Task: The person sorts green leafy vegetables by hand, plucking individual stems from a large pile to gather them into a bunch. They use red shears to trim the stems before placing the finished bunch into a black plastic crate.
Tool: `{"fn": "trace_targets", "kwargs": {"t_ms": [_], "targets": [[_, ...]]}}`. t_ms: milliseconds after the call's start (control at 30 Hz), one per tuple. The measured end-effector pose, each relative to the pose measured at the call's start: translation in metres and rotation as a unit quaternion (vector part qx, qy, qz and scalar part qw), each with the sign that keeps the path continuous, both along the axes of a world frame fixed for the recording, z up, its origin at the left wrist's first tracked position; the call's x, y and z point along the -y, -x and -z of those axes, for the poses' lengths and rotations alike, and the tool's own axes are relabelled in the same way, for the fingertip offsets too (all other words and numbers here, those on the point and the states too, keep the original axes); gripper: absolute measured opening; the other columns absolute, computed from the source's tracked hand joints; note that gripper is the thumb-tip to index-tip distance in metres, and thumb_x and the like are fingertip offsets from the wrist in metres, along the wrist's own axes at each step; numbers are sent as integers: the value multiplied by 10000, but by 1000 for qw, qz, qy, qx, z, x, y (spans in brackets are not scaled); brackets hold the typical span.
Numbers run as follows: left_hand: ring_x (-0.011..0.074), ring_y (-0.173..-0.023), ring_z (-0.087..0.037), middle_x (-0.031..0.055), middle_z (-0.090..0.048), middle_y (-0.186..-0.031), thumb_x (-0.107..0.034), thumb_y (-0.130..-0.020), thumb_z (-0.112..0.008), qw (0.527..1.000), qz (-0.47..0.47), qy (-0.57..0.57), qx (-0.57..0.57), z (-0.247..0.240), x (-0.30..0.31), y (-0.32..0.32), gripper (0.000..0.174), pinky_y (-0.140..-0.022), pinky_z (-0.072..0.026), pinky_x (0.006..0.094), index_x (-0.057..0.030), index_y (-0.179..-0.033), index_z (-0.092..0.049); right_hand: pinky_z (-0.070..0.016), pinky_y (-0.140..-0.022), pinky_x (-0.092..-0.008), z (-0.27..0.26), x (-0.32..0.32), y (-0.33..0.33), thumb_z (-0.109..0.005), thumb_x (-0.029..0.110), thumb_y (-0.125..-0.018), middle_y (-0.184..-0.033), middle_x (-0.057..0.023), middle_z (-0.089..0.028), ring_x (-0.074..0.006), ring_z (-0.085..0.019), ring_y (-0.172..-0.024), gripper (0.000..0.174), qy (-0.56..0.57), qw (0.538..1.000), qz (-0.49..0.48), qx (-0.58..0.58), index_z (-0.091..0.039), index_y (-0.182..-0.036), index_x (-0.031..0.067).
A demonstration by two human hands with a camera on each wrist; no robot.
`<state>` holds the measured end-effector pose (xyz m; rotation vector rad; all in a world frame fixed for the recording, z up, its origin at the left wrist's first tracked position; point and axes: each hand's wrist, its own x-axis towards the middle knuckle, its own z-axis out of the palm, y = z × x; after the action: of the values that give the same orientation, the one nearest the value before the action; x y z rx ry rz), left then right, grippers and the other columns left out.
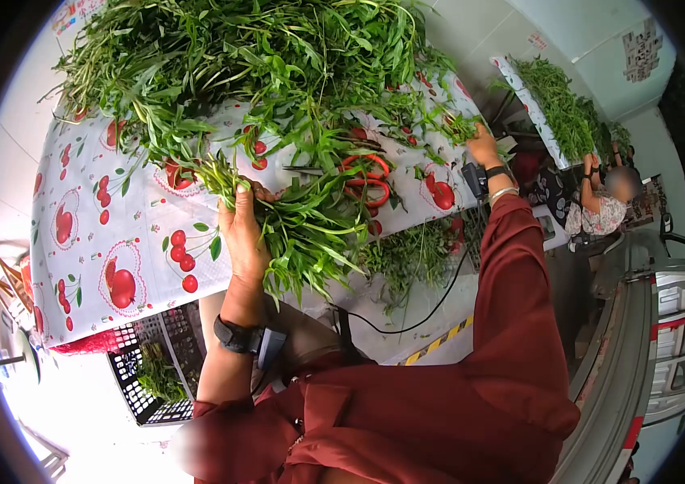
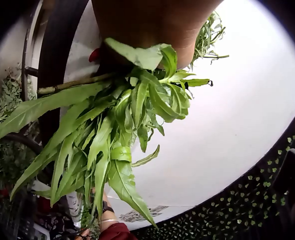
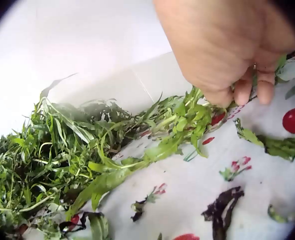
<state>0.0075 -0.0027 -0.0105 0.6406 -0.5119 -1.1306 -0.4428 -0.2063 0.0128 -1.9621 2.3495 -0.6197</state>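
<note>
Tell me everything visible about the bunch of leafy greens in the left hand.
The bunch of leafy greens has long, narrow, pointed leaves, some jagged-edged, and paler green stems. It looks fresh. The left hand grips it around the stems above the cherry-print tablecloth, leaves fanning toward the person.

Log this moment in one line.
left hand: grips leafy green bunch | right hand: beside green sprigs, hold unclear | orange-handled metal scissors: on white cherry-print tablecloth

I log one bunch of greens (image 1: 309,232): leaves long, pointed; stems gripped in the left hand (image 1: 244,234) over cherry-print cloth (image 1: 157,276). I log one leafy sprig (image 3: 190,120): low over that cloth, stem end at the right hand's (image 1: 484,148) curled fingers.
</note>
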Motion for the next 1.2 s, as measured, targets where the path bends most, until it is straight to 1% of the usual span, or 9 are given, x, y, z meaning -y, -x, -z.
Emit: {"fn": "trace_targets", "kwargs": {"t_ms": [33, 167, 267, 333, 433, 633, 800, 967, 1200], "targets": [[132, -707, -489, 35, -486, -769, -250, -921, -483, 1000, 1, -1, 0, 1, 0, 0, 198, -715, -445, 293, -53, -912, -461, -464, -757, -350, -1, -3, -3, -597, 56, -737, -1034, -169, -598, -267, -603, -794, 515, 5, 998, -1, -67, -459, -1232, 34], [132, -705, -499, 35, -493, -765, -248, -923, -478, 999, -9, -14, 29, 3, 1, -1, 204, -712, -447, 290, -46, -910, -462, -461, -738, -336, 2, -9, 3, -622, 64, -745, -930, -132, -632, -240, -600, -808, 387, 51, 997, -48, -18, -544, -1119, 0], [133, -704, -506, 37, -497, -763, -242, -923, -477, 999, -10, -12, 43, 1, 0, -1, 202, -709, -450, 287, -41, -908, -462, -461, -672, -309, -12, -20, -6, -632, 133, -734, -810, -117, -645, -217, -609, -714, 284, 124, 981, -75, 132, -612, -982, -3], [133, -705, -509, 38, -498, -763, -238, -924, -476, 999, -11, -6, 45, -1, 0, -1, 199, -708, -451, 286, -40, -908, -462, -398, -531, -238, -40, -36, -27, -633, 143, -774, -686, -21, -582, -90, -495, -555, 221, 74, 949, -52, 302, -616, -924, -18], [130, -699, -513, 37, -499, -755, -230, -920, -483, 999, -13, -25, 43, -1, 0, 1, 196, -695, -453, 282, -36, -894, -469, -323, -456, -207, -65, -57, -60, -628, 141, -796, -632, 36, -504, -31, -387, -501, 180, 80, 937, -83, 329, -618, -887, -14], [117, -676, -504, 26, -507, -729, -215, -902, -521, 996, -32, -36, 69, -3, 1, 2, 187, -657, -448, 266, -44, -829, -501, -290, -431, -198, -76, -84, -124, -648, 134, -785, -612, 43, -489, -17, -359, -482, 141, 4, 917, -208, 339, -624, -861, 17], [94, -630, -527, 17, -576, -692, -214, -893, -533, 994, -23, -18, 107, -10, -2, 1, 157, -589, -446, 243, -60, -875, -556, -380, -565, -227, -64, -105, -182, -650, 112, -779, -677, 17, -550, -51, -457, -629, 172, -32, 923, -285, 255, -594, -836, -40], [119, -758, -553, 30, -593, -782, -150, -906, -494, 999, 9, -4, 30, -1, 3, 4, 144, -730, -460, 277, -49, -993, -547, -407, -581, -266, -55, -130, -235, -653, 98, -765, -696, -57, -565, -107, -497, -642, 157, -43, 886, -379, 265, -589, -821, -34], [151, -854, -568, 79, -607, -911, -135, -914, -473, 999, 35, 28, 9, -2, 4, 1, 189, -797, -464, 289, -15, -1049, -526, -421, -576, -345, -51, -150, -274, -632, 18, -681, -720, -124, -532, -287, -539, -659, 143, 7, 842, -534, 84, -585, -811, -16]]}}
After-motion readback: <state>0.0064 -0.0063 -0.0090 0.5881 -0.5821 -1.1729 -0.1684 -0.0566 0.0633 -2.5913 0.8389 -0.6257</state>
